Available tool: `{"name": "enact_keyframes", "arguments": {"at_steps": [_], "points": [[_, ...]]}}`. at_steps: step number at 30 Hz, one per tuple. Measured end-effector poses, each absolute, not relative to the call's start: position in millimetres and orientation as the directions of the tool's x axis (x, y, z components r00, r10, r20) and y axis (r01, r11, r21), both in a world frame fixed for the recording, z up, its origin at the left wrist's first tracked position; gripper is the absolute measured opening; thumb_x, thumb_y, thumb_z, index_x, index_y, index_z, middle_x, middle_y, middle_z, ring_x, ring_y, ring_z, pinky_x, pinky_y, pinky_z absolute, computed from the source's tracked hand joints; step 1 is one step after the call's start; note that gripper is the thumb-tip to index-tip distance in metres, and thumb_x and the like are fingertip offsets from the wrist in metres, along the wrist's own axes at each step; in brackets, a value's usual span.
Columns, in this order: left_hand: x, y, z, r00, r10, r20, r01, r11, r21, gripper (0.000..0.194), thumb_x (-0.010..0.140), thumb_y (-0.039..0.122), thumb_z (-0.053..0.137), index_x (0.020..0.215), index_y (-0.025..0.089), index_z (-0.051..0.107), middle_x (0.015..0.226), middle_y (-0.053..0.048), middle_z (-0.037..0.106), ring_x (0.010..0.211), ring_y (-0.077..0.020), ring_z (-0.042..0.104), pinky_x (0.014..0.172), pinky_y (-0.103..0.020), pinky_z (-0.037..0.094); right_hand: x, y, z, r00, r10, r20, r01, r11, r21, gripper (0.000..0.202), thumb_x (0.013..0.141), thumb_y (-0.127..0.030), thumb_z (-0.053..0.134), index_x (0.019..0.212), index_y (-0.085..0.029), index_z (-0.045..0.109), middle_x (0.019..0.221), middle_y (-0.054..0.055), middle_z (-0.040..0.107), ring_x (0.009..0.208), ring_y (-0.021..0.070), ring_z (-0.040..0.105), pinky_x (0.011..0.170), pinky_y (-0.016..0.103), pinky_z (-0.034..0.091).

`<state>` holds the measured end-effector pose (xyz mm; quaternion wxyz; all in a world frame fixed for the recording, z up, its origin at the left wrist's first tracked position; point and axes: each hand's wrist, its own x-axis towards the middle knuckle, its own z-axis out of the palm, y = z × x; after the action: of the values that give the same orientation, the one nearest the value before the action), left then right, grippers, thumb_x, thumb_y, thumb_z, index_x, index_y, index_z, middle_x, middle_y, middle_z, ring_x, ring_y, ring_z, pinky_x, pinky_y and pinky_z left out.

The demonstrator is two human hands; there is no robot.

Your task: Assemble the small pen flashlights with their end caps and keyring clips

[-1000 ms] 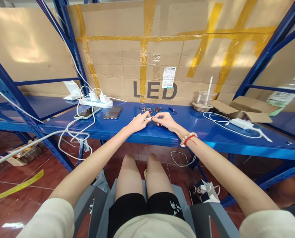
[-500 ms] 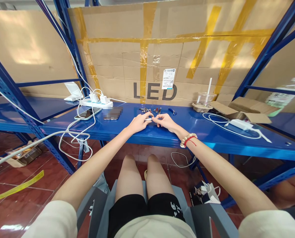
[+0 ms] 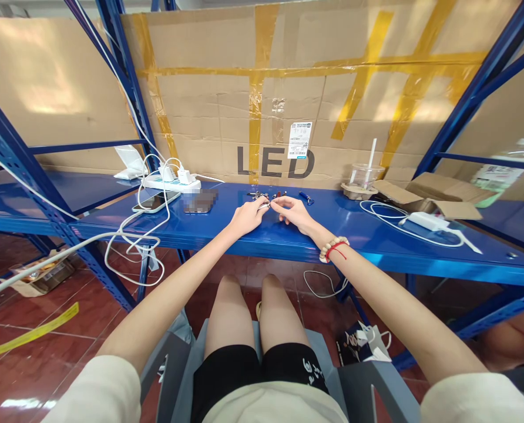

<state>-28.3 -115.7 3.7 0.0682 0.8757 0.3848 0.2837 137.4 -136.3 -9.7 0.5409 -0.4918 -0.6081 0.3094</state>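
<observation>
At left, a phone (image 3: 158, 201) lies on the blue surface (image 3: 332, 216), its long axis slanting away to the right. Next, the left hand (image 3: 247, 217) has its fingertips pinched closed on a small pale piece (image 3: 264, 205). That slim piece sits between the hands, long axis running crosswise, right end slightly farther away. The right hand (image 3: 296, 212) meets that end with curled fingers; whether they grip it, I cannot tell. Just beyond lies a blue item (image 3: 306, 197), slanted.

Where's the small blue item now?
Head view, just right of centre: the small blue item lies on the blue shelf beyond the right hand, in front of the LED carton.
</observation>
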Motion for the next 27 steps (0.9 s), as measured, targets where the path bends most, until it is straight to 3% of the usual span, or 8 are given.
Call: {"name": "enact_keyframes", "arguments": {"at_steps": [18,27], "points": [[-29.6,-117.0,5.2,0.548,0.745,0.381,0.66,-0.664,0.351,0.032,0.091,0.036,0.031,0.116,0.031,0.051,0.098,-0.001,0.068,0.099,-0.0215,0.061,0.083,-0.034,0.045,137.9,-137.6,-10.1,0.044,0.937,0.348,0.214,0.331,-0.919,0.045,0.051,-0.046,0.079,0.079,-0.013,0.069,0.07,0.002,0.062,0.045,0.004,0.045,0.035,0.017,0.031],[-29.5,-109.0,-0.9,0.595,0.699,0.396,0.592,-0.715,0.372,0.03,0.091,0.036,0.032,0.113,0.028,0.049,0.116,-0.004,0.061,0.111,-0.0248,0.055,0.086,-0.036,0.044,139.3,-136.1,-10.0,0.037,0.934,0.356,0.243,0.337,-0.91,0.043,0.056,-0.048,0.075,0.079,-0.013,0.067,0.069,0.002,0.061,0.046,0.0048,0.045,0.036,0.018,0.032]]}}
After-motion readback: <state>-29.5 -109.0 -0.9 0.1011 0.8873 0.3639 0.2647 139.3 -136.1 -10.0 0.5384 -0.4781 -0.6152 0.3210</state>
